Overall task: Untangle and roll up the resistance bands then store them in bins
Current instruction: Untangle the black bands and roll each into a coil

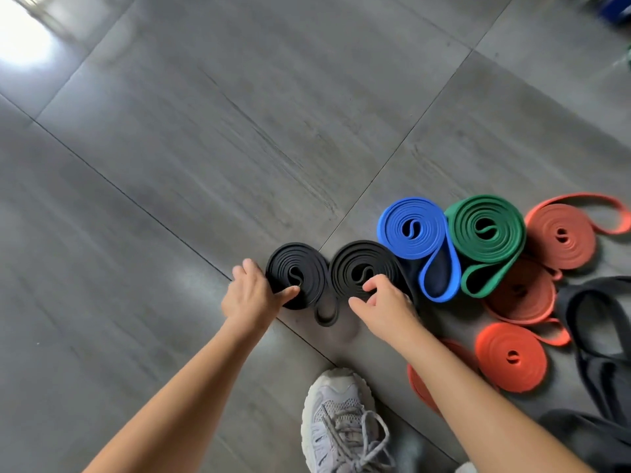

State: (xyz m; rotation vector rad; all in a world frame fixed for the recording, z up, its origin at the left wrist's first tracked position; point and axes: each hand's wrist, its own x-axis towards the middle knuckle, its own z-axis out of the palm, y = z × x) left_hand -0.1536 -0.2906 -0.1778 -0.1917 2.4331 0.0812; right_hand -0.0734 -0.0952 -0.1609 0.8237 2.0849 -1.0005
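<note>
Two black rolled bands lie side by side on the grey tiled floor. My left hand (254, 295) grips the left black roll (296, 269), thumb on top and fingers round its left edge. My right hand (384, 303) rests on the near edge of the right black roll (362, 266), with thumb and forefinger curled onto its coils. Right of these lie a blue roll (415, 230), a green roll (486, 233) and several orange rolls (512, 356), all coiled flat.
A loose dark grey band (594, 322) sprawls at the right edge. My grey sneaker (341, 421) stands at the bottom centre. A blurred blue object (614, 8) sits at the top right corner. Bare floor tiles spread to the left and ahead.
</note>
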